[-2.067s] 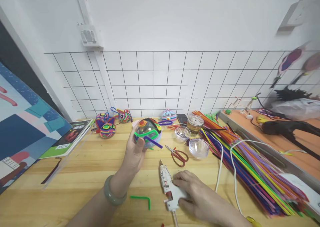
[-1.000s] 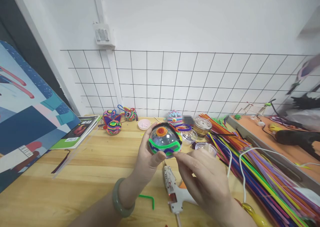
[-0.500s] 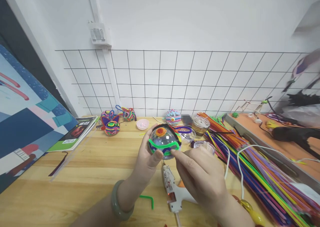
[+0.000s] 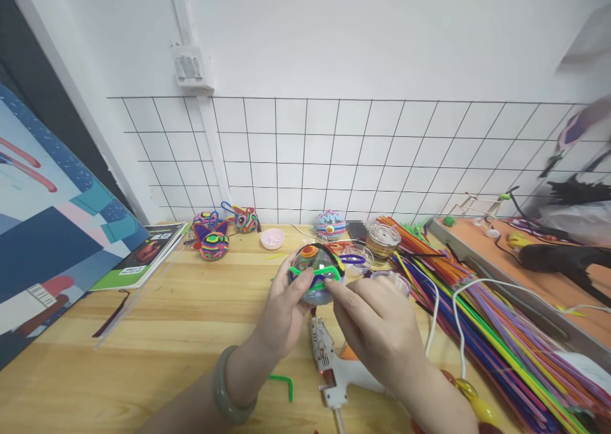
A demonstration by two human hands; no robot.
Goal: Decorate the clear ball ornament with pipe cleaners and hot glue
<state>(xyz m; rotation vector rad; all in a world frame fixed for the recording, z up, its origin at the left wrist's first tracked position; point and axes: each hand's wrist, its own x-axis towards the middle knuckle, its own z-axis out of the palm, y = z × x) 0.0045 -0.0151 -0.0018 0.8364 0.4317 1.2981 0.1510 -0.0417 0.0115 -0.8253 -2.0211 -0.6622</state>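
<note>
Two hands on a clear, trimmed ball

A clear, hard-looking round ball (image 4: 325, 259), trimmed with fuzzy coloured strips and an orange coiled eye (image 4: 310, 251), is held up over the near-middle part of the pale wooden desk (image 4: 191, 332). The left hand (image 4: 285, 301) is curled part-way around its left side, thumb laid across the near face. The right hand (image 4: 382, 319) comes in from the right with its index fingertip at the bright green fuzzy strip (image 4: 333, 271); the other fingers fold beneath, and I cannot tell whether they pinch anything.

The ball is probably light and hollow, with a stiff, smooth shell that could slip in dry fingers and might crack under a hard squeeze. The strips look soft and bendable, and a joint might peel if dragged sideways. The better hold is a broad, gentle cup on the bare shell at the left side and underneath, keeping the thumb off loose strip ends.

Below the ball, a white glue gun (image 4: 344, 371) lies on the desk, partly behind the right hand; its tip may be hot. A short, bent green fuzzy piece (image 4: 289, 385) lies to its left.
</note>
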